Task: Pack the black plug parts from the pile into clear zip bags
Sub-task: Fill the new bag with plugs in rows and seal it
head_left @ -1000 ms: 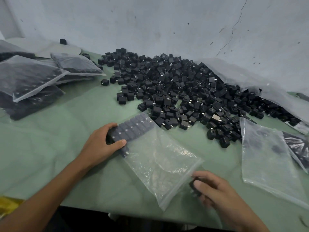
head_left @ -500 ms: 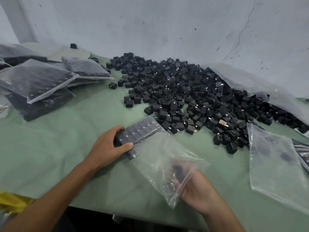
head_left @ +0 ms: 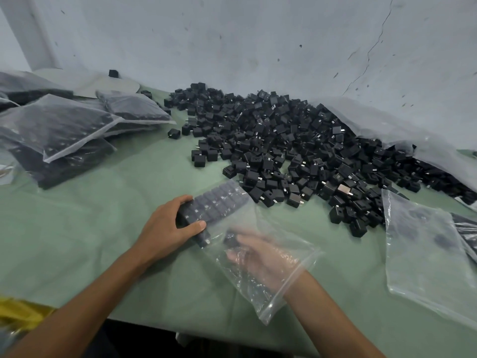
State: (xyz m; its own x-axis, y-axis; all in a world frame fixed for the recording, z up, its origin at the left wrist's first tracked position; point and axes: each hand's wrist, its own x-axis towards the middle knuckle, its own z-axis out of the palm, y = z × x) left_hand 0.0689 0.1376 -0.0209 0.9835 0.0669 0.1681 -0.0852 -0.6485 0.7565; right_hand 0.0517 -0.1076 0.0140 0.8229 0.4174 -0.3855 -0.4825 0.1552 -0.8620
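Observation:
A clear zip bag (head_left: 278, 288) lies on the green table in front of me, its far end filled with rows of black plug parts (head_left: 219, 200). My left hand (head_left: 167, 228) grips that filled end from outside. My right hand (head_left: 260, 257) is inside the bag through its open mouth, seen blurred through the plastic, holding a black plug part (head_left: 231, 239) at its fingertips. The big pile of loose black plug parts (head_left: 296, 146) spreads across the table beyond the bag.
Filled bags (head_left: 59, 130) are stacked at the left. An empty clear bag (head_left: 423, 254) lies at the right, and a large plastic sheet (head_left: 413, 135) runs behind the pile along the wall. The table's green cover (head_left: 90, 241) ends at the near edge.
My right hand, which held a plug part at the bag's mouth, has pushed deep into the bag toward the rows. My left hand has kept its grip on the filled end.

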